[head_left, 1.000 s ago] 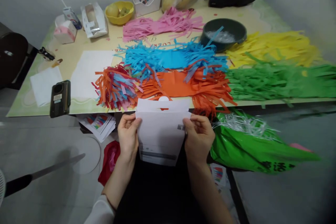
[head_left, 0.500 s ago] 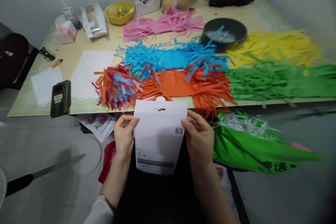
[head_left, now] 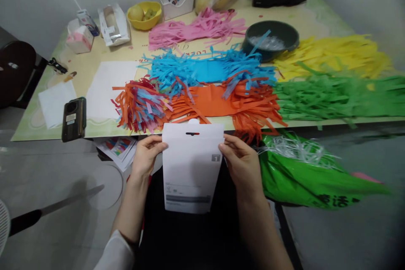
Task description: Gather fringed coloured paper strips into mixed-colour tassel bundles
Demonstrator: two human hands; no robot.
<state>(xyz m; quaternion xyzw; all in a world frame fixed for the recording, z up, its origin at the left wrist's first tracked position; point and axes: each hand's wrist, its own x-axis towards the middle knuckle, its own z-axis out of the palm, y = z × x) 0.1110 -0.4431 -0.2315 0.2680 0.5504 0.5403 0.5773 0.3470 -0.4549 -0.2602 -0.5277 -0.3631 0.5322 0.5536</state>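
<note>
I hold a flat white package (head_left: pixel 190 168) with a hang slot at its top, upright over my lap, just before the table's front edge. My left hand (head_left: pixel 146 156) pinches its upper left edge. My right hand (head_left: pixel 240 161) pinches its upper right edge, beside a small grey square mark. On the table just beyond lie a fringed orange paper sheet (head_left: pixel 218 103) and a mixed bundle of orange, red and blue strips (head_left: pixel 139 105).
On the table (head_left: pixel 25 128) lie fringed blue (head_left: pixel 205 69), pink (head_left: pixel 193 29), yellow (head_left: pixel 335 52) and green (head_left: pixel 335 97) sheets, a dark bowl (head_left: pixel 270 40), a black device (head_left: pixel 73 118), white sheets and a yellow bowl (head_left: pixel 144 14). A green plastic bag (head_left: pixel 310 177) sits at my right.
The white package has straightened and sunk slightly lower. My hands stayed on its top corners, the left one shifting a little leftward.
</note>
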